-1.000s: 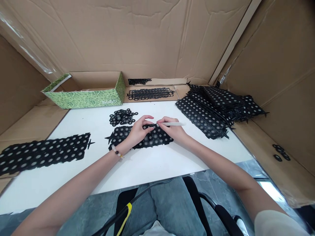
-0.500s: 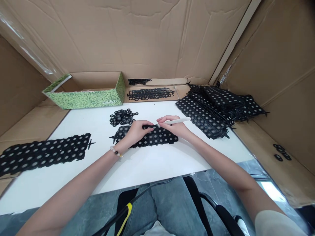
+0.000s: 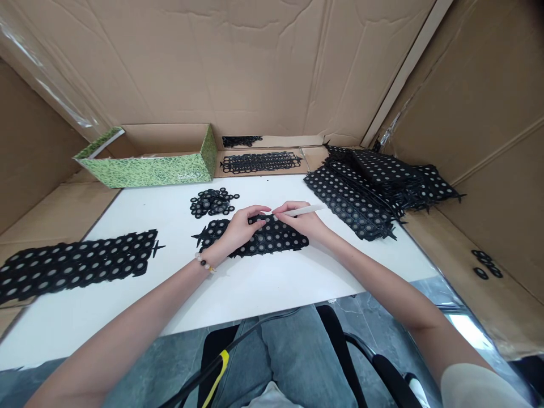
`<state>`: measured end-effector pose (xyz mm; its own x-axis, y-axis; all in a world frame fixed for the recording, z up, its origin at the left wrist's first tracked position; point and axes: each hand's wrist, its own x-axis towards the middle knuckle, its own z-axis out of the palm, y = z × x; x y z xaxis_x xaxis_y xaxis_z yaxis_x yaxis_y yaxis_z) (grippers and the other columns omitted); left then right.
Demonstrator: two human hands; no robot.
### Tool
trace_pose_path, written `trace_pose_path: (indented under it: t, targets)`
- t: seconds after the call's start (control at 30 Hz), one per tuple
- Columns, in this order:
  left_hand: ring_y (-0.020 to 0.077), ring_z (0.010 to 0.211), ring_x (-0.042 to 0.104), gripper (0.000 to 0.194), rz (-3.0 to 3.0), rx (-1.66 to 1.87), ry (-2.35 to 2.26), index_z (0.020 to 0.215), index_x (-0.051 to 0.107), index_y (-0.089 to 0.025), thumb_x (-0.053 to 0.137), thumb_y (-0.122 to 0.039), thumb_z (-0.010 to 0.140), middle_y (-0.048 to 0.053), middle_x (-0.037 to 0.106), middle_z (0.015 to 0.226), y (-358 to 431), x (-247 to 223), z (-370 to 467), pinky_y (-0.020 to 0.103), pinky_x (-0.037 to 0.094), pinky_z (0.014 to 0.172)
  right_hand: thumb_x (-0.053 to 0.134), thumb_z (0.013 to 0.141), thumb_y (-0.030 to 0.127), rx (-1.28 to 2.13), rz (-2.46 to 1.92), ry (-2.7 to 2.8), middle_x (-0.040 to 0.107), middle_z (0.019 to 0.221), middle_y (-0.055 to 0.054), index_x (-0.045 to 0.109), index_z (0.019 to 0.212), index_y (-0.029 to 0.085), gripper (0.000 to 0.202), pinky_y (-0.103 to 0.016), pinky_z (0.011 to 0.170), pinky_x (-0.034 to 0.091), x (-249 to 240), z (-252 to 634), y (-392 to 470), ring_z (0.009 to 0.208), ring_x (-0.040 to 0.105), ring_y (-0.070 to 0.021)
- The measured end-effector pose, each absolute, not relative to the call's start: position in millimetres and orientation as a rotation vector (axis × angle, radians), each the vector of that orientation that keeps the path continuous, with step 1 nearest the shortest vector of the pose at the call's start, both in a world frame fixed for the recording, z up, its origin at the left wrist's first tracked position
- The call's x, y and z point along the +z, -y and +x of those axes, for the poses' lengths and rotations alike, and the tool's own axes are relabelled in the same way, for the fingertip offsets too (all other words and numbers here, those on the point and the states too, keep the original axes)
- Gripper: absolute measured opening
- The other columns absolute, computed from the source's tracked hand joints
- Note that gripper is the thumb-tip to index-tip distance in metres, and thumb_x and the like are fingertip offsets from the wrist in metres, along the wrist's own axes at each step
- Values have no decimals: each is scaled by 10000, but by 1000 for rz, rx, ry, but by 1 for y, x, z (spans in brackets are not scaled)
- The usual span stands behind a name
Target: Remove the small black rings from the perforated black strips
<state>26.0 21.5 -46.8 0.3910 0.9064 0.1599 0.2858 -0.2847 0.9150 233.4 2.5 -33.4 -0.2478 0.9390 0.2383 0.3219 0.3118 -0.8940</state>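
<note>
A black rectangular sheet of joined rings with pale grey round centres (image 3: 272, 242) lay flat on the smooth white tabletop (image 3: 272, 292), at the centre of the clock, twelve being away from the person. Its edges were ragged, and a spiky star-shaped tab stuck out at nine o'clock. The left hand (image 3: 242, 225) rested across the sheet, thumb and forefinger curved towards each other with a narrow gap at its far edge; whether they gripped a ring could not be told. A bracelet of round beads (image 3: 204, 263) circled that wrist. The right hand (image 3: 301, 220) pinched a slender white pen-shaped tool (image 3: 306, 210), its tip at the sheet's far edge, its shaft slanting towards two o'clock.

Just beyond, at ten to eleven o'clock, sat a loose heap of small black rings (image 3: 209, 204). At nine, well apart, lay a longer black dotted sheet (image 3: 85, 262), similarly rough-edged. Farther out at ten stood an open cardboard box with a mottled green outer face (image 3: 144, 171). At twelve, a black openwork lattice (image 3: 261, 162) lay on brown cardboard before a creased cardboard wall (image 3: 255, 68). At two rose an overlapping pile of black dotted sheets (image 3: 361, 195); at three, a few separate black rings (image 3: 488, 263).
</note>
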Motion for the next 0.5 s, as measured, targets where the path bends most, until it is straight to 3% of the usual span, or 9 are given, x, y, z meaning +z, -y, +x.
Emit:
trace_pose_path:
  t: [0.5]
  targets:
    - [230,1082,672,369,1754,891,-968,1149,614,-186,641,-235,784,98,671,1291,-21,-41,24,411,468,1044,596,893,296,700,-1158,1798,737,816,-4,694,837,212,141,-267,693,467,-40,225,5,738,658,-160]
